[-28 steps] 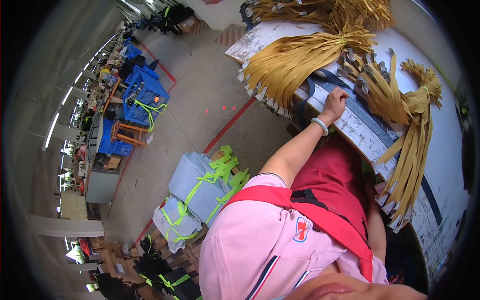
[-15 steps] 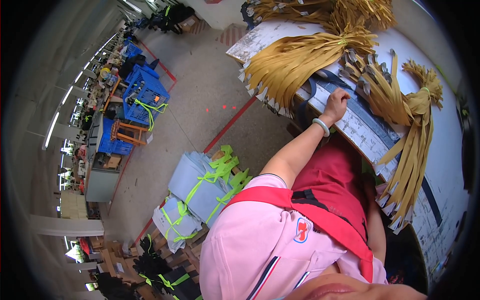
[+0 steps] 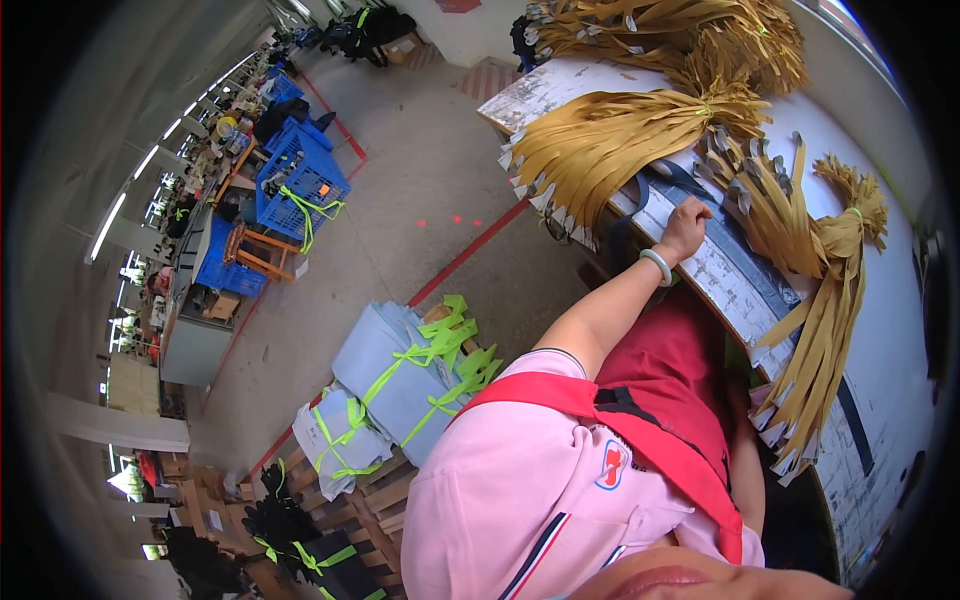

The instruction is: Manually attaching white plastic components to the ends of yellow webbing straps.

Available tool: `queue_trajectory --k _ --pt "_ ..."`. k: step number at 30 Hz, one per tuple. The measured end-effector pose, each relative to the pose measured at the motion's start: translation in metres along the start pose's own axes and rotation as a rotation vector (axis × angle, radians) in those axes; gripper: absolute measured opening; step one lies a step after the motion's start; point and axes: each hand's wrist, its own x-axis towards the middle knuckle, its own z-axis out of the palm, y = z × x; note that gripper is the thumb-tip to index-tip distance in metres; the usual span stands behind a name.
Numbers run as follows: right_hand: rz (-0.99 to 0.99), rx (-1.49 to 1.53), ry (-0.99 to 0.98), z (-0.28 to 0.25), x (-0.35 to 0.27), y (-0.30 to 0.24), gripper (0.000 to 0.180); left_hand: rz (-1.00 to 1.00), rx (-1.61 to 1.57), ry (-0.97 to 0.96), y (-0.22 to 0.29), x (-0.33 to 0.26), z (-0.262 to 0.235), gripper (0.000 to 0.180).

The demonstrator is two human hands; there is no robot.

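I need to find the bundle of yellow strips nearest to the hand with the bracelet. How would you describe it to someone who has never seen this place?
Start at the long white worktable on the right. The left hand, wearing a pale bracelet, rests on its near edge. Just beyond it lies a fan-shaped bundle of mustard-yellow strips, tied with a green band; unlike its neighbours, its grey-tipped ends overhang the table's edge toward the aisle.

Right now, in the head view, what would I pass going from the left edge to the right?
Blue crates → pale blue bundles tied with green straps → left hand with a pale bracelet, resting on the worktable → golden strap bundle hanging over the table edge.
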Motion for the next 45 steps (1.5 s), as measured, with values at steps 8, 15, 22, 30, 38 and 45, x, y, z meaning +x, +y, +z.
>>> queue_trajectory --k 8,15,22,30,38,45 --pt "-0.117 -0.040 -0.020 -0.052 0.001 -0.012 0.022 -0.002 0.055 -0.040 -0.002 -0.008 -0.004 0.015" --pt "-0.240 -0.060 0.416 -0.008 -0.012 0.027 0.020 0.040 0.093 -0.036 0.015 -0.024 -0.004 0.017" --pt "-0.272 0.120 0.354 -0.004 -0.011 0.026 0.018 0.075 0.214 -0.085 0.022 -0.039 -0.017 0.014" --pt "-0.286 0.001 0.295 -0.007 -0.016 0.007 0.020 0.105 0.251 -0.098 0.028 -0.048 -0.024 0.011" --pt "-0.086 0.374 -0.010 -0.047 -0.044 0.006 0.022 0.185 0.159 -0.162 0.038 -0.042 0.005 0.017" --pt "0.056 1.011 -0.216 -0.235 -0.036 -0.095 0.022 0.212 0.351 -0.185 0.022 -0.038 -0.030 0.017"
